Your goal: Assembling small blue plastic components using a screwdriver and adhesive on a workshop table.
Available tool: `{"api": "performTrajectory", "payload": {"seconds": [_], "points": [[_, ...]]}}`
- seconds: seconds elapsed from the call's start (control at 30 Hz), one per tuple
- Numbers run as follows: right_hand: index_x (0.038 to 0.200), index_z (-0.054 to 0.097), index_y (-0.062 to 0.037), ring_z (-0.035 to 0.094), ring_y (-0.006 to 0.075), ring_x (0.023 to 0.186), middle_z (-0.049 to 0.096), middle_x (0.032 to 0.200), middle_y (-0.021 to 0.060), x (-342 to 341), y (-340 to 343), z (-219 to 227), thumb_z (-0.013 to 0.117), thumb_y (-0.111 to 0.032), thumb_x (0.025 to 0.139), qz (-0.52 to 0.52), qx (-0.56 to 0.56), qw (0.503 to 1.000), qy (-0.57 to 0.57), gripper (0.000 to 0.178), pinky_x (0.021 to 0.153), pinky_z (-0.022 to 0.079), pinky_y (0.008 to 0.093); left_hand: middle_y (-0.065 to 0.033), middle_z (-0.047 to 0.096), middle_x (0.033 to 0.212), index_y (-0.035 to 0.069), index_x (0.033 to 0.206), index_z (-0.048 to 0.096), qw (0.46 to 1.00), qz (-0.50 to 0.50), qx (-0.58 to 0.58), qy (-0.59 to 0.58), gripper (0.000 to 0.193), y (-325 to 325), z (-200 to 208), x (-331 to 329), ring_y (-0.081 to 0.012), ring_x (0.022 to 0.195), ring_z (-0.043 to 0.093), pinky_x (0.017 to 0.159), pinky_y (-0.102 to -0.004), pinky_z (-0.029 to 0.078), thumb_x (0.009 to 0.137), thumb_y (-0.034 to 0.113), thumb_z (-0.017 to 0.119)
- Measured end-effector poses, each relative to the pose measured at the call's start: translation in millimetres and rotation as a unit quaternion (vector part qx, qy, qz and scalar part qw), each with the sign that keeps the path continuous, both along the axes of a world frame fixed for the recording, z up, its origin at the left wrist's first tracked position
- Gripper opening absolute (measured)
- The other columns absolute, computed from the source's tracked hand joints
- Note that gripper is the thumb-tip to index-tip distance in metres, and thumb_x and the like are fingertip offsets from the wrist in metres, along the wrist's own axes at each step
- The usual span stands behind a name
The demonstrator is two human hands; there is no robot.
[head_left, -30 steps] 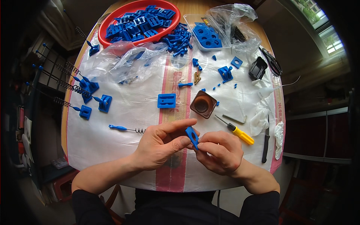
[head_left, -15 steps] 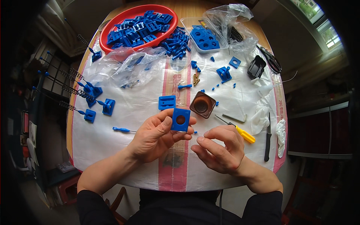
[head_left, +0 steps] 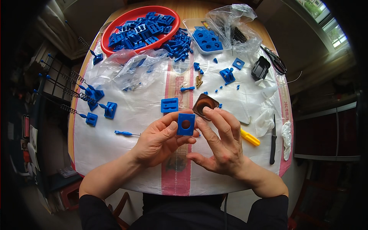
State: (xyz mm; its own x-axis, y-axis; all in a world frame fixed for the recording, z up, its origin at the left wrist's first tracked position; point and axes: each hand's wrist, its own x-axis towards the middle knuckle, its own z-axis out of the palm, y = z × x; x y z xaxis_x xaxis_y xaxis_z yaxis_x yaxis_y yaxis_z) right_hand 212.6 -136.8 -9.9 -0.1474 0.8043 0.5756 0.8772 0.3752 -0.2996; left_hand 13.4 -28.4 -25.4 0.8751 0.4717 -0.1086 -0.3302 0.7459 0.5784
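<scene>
Pinched upright between the thumb and fingers of my left hand (head_left: 159, 134) is a blue square plate (head_left: 185, 130) with a round hole. My right hand (head_left: 222, 147) has its fingers apart and holds nothing visible. Its index fingertip comes close to the plate's right edge. Another fingertip overlaps the near rim of a brown square dish (head_left: 199, 100) with a round hollow; whether it touches is unclear. Beyond the held plate lies a blue slotted block (head_left: 169, 105). A screwdriver's yellow handle (head_left: 250, 137) sticks out beside my right hand, its shaft hidden.
At the back stand a red basin (head_left: 108, 49) heaped with blue parts and a clear tub (head_left: 229, 48) of blue plates. Blue parts on coil springs (head_left: 73, 92) stand at left. A knife (head_left: 273, 149), scissors (head_left: 276, 61) and a black container (head_left: 260, 68) lie at right.
My right hand has moved forward to the brown dish, and its fingers have spread from a near pinch. My left hand keeps the plate in almost the same spot.
</scene>
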Motion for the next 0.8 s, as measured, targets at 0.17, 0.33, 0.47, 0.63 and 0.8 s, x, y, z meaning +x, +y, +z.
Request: {"api": "performTrajectory", "payload": {"seconds": [0.17, 0.33, 0.47, 0.63, 0.8], "points": [[0.142, 0.059, -0.0039, 0.046, 0.0357, 0.136, 0.049, 0.152, 0.0165, -1.2, 0.9, 0.7, 0.079, -0.05, 0.082, 0.002, -0.03, 1.0, 0.001, 0.078, 0.109, 0.041, 0.0493, -0.0128, 0.062, 0.134, 0.002, 0.153, 0.042, 0.999, -0.029, 0.01, 0.021, 0.053, -1.5, 1.4, -0.5, -0.0258, 0.119, 0.065, 0.105, -0.0407, 0.054, 0.108, 0.027, 0.056], [0.132, 0.066, -0.0064, 0.05, 0.0358, 0.133, 0.053, 0.148, 0.0169, 2.9, 2.6, -0.8, 0.08, -0.044, 0.082, 0.004, 0.0, 1.0, -0.006, 0.064, 0.106, 0.043, 0.0507, -0.0139, 0.064, 0.132, 0.0, 0.152, 0.044, 0.999, -0.036, 0.025, 0.023, 0.054, -1.7, -1.6, -0.5, -0.0266, 0.12, 0.066, 0.104, -0.0417, 0.054, 0.107, 0.026, 0.059], [0.121, 0.071, -0.0054, 0.054, 0.036, 0.128, 0.057, 0.142, 0.0173, 4.9, 3.4, -3.6, 0.079, -0.037, 0.084, 0.005, 0.032, 0.999, -0.01, 0.049, 0.102, 0.045, 0.0514, -0.014, 0.065, 0.13, -0.001, 0.151, 0.045, 0.998, -0.034, 0.03, 0.051, 0.053, -4.7, 0.3, -0.2, -0.0268, 0.12, 0.066, 0.104, -0.0415, 0.055, 0.107, 0.025, 0.06], [0.114, 0.073, -0.0055, 0.056, 0.036, 0.126, 0.06, 0.138, 0.0172, 5.2, 2.5, -0.7, 0.079, -0.034, 0.084, 0.003, 0.043, 0.999, -0.003, 0.041, 0.1, 0.047, 0.0511, -0.0137, 0.066, 0.129, -0.002, 0.15, 0.046, 0.997, -0.032, 0.031, 0.063, 0.052, -5.7, 0.5, 0.6, -0.0265, 0.12, 0.067, 0.104, -0.0413, 0.055, 0.107, 0.024, 0.059], [0.111, 0.073, -0.007, 0.058, 0.036, 0.124, 0.061, 0.136, 0.0168, 5.4, 3.2, -1.4, 0.081, -0.033, 0.083, 0.004, 0.057, 0.998, 0.002, 0.039, 0.099, 0.048, 0.0503, -0.0142, 0.066, 0.128, -0.003, 0.15, 0.046, 0.998, -0.033, 0.029, 0.052, 0.051, -5.3, 0.0, 0.0, -0.0263, 0.12, 0.066, 0.105, -0.0413, 0.054, 0.107, 0.023, 0.059]]}}
